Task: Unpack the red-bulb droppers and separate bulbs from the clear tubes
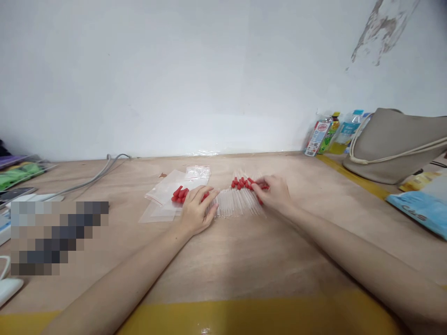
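Observation:
A row of thin clear tubes (232, 203) lies side by side on the table between my hands. Small red rubber-looking caps (239, 183) sit at the far ends of this row, and more thin clear tubes extend beyond them. At the right end, my right hand (274, 193) has its thumb and fingers closed around a red cap. My left hand (198, 210) rests at the row's left end, fingers stretched and a little apart, partly covering some red caps. Beside it, a pile of loose red caps (179, 194) lies on clear plastic zip bags (167, 186).
A grey cable (92, 179) runs along the left side to a white device. Drink bottles (345, 135), a carton (317, 137), a beige bag (394, 144) and a blue packet (419, 213) stand or lie at the right. Yellow tape (195, 316) marks the near edge.

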A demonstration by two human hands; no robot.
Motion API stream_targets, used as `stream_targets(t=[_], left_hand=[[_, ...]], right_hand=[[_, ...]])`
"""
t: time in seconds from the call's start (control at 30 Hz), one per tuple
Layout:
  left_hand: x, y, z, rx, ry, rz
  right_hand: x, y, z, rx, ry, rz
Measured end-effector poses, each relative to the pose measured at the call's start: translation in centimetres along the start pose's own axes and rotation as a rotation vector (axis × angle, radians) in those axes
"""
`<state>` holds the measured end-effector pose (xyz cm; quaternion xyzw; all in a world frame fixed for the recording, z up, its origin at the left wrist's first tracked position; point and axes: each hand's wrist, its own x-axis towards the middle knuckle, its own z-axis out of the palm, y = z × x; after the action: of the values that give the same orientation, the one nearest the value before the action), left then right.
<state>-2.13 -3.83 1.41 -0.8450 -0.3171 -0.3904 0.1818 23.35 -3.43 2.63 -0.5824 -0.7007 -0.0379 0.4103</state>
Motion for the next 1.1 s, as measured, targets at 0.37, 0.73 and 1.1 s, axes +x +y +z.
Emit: stream_targets(t=[0.37,0.73,1.1], left_hand=[[0.1,1.0,0.1,0.056,-0.03,0.25],[0.0,2.0,0.7,-0.058,-0.03,0.312],[-0.1,2.3,0.4,-0.164,-0.059,0.323]], right_hand=[[-5.2,-2.1,0.3,0.061,0.014,-0.559],[-4.7,-3.1,1.6,0.025,0.06,-0.656],[-4.6,-2.8,1.3,0.05,0.129,-0.798]])
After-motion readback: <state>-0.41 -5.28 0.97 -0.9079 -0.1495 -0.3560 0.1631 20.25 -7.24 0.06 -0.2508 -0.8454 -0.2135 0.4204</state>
